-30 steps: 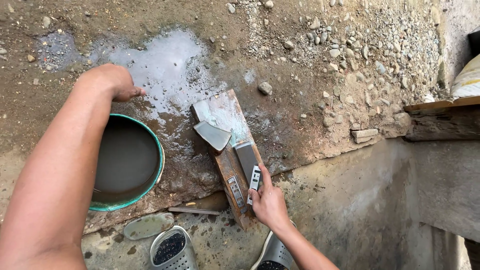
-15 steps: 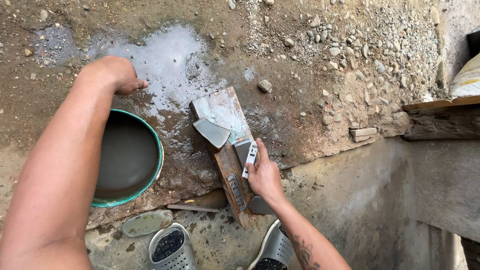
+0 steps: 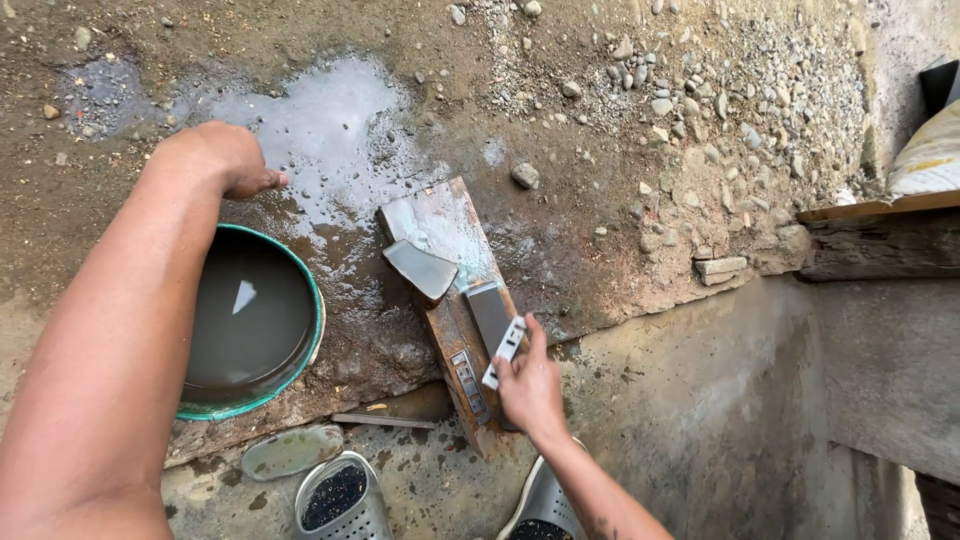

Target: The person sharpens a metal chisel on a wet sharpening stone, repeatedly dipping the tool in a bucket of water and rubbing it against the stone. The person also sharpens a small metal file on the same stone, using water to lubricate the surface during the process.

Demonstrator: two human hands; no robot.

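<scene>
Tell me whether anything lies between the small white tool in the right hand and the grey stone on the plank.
Nothing visible does. The right hand holds the small white tool right at the near edge of the grey stone on the wooden plank; no object lies between them.

A small white rectangular piece with dark markings (image 3: 505,352), much like a label or tag, is pinched in the right hand (image 3: 530,390) just above the lower end of the wooden board (image 3: 455,330); it stands tilted, its upper end toward the grey stone block (image 3: 490,315); a narrow dark strip with pale squares (image 3: 468,388) lies flat along the board just left of that hand, whether label or tool cannot be told; at the far right edge a pale yellowish sack (image 3: 930,160) rests on a plank (image 3: 870,210), its print too blurred to tell; no signs or screens show.
</scene>
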